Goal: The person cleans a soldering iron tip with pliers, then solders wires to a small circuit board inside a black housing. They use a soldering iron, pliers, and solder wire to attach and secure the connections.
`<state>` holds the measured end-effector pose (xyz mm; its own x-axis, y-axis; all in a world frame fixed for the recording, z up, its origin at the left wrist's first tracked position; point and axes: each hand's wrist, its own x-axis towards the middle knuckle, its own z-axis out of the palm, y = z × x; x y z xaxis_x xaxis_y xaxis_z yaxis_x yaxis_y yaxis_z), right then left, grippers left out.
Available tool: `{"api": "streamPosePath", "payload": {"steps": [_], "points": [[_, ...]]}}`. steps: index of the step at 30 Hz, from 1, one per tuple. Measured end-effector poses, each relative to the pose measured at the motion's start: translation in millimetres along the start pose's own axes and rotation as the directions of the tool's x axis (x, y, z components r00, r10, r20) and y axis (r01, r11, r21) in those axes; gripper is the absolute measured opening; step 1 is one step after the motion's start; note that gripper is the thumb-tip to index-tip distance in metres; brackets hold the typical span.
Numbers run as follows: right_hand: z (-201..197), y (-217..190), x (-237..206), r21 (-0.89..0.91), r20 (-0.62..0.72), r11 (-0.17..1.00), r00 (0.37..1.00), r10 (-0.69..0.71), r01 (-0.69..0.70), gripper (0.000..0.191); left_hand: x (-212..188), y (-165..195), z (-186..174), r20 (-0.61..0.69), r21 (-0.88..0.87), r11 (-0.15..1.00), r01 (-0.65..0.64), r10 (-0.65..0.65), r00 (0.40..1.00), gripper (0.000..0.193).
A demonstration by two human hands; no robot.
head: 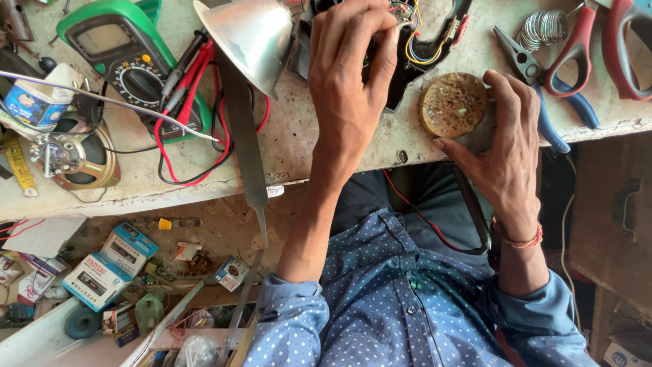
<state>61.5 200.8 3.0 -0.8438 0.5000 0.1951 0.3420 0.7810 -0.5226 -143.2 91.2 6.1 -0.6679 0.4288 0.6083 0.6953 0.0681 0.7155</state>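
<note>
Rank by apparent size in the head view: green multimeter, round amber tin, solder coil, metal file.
1. green multimeter
2. metal file, long but narrow; may be close to the multimeter
3. round amber tin
4. solder coil
</note>
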Motion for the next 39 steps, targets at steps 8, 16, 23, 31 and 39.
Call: {"api": "streamPosePath", "payload": {"steps": [8, 16, 23, 31, 39], "points": [[2, 2, 2, -0.015, -0.009, 1.000, 1.000, 0.003, -0.003, 0.093, -9, -6, 5, -0.015, -0.033, 0.999, -0.015, 0.015, 1.000, 0.013], [4, 3, 3, -0.006, -0.014, 1.000, 1.000, 0.020, -0.020, 0.095, -15, -3, 4, -0.015, -0.030, 0.999, 0.015, -0.016, 1.000, 0.014], [5, 2, 5, -0.023, -0.019, 1.000, 1.000, 0.011, -0.012, 0.094, -15, -1, 5, -0.031, -0.041, 0.997, 0.060, -0.061, 0.998, 0.013], [5, 3, 4, -0.016, -0.009, 1.000, 1.000, 0.021, -0.021, 0.093, -19, -4, 8, -0.031, -0.050, 0.993, 0.107, -0.109, 0.994, 0.013], [5, 3, 5, -0.027, -0.009, 0.999, 1.000, 0.026, -0.026, 0.095, -17, -5, 8, -0.061, -0.130, 0.970, 0.205, -0.215, 0.975, 0.009]]}}
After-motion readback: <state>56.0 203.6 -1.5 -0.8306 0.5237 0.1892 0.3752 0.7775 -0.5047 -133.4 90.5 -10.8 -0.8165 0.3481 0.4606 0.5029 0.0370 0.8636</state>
